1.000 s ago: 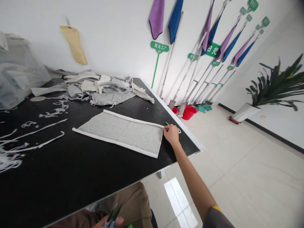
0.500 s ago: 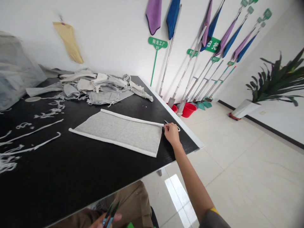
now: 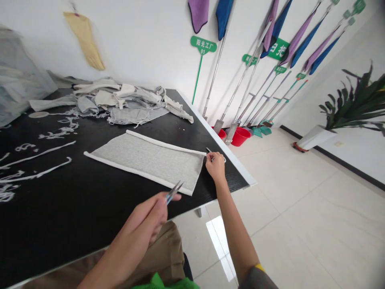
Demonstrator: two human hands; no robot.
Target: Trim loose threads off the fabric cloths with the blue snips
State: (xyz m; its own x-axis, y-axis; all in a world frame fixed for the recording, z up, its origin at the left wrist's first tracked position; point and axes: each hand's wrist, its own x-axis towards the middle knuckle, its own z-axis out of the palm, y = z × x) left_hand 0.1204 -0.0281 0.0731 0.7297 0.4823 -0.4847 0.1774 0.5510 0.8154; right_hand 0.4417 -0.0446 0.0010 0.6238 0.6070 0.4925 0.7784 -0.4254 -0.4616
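In the head view, the grey cloth (image 3: 147, 160) with white edges is lying flat at the centre of the frame, on the black table (image 3: 69, 216). The left hand (image 3: 150, 218), coming from the lower left, is grasping small snips (image 3: 173, 192); their blades are pointing towards the lower right corner of the cloth, and I cannot tell if they are touching it. The right hand (image 3: 215, 166), right of centre, is pinching the upper right corner of the cloth between its fingertips. Under this hand a second tool (image 3: 208, 149) is lying, partly hidden. White strips (image 3: 37, 154) are lying scattered at the left of the frame, and a heap of cloth pieces (image 3: 120, 96) is resting at the upper left.
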